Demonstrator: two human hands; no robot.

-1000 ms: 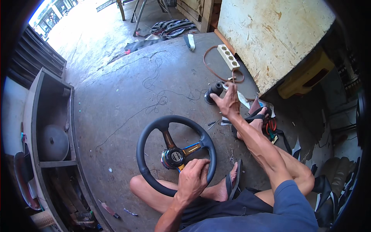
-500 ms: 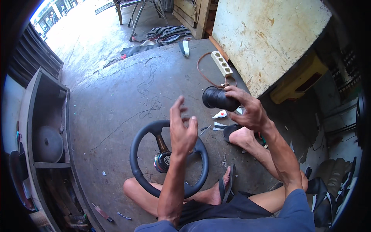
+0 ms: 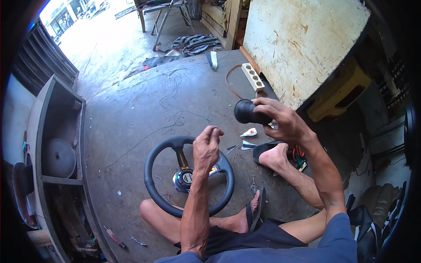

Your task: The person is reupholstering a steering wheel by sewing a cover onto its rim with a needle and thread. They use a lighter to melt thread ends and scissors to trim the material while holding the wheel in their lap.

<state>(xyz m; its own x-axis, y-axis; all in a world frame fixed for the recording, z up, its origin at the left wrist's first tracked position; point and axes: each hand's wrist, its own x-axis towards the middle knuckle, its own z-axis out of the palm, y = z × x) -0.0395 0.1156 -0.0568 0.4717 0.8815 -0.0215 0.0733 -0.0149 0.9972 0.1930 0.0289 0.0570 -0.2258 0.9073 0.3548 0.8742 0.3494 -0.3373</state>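
Head view, and from where I stand I count two hands at work over one steering wheel (image 3: 187, 177), which lies on the floor (image 3: 131, 114) in front of the seated person. The right hand (image 3: 287, 120) grasps one spool of black thread (image 3: 245, 112), held up to the right of the wheel and farther off. The left hand (image 3: 206, 149) is over the wheel's far right part, fingers drawn together; whether any strand sits between them I can't tell. One loose dark strand loops over the floor on the far side of the wheel. Right of the wheel lies one small white bottle (image 3: 250, 132), and farther off one power strip (image 3: 252, 77) with four sockets. Two black flip-flops (image 3: 262, 206) are on the person's feet. Near left, one slim tool (image 3: 115, 237) with a reddish handle rests beside one open cabinet (image 3: 63, 180) holding one round grey disc (image 3: 59, 160).
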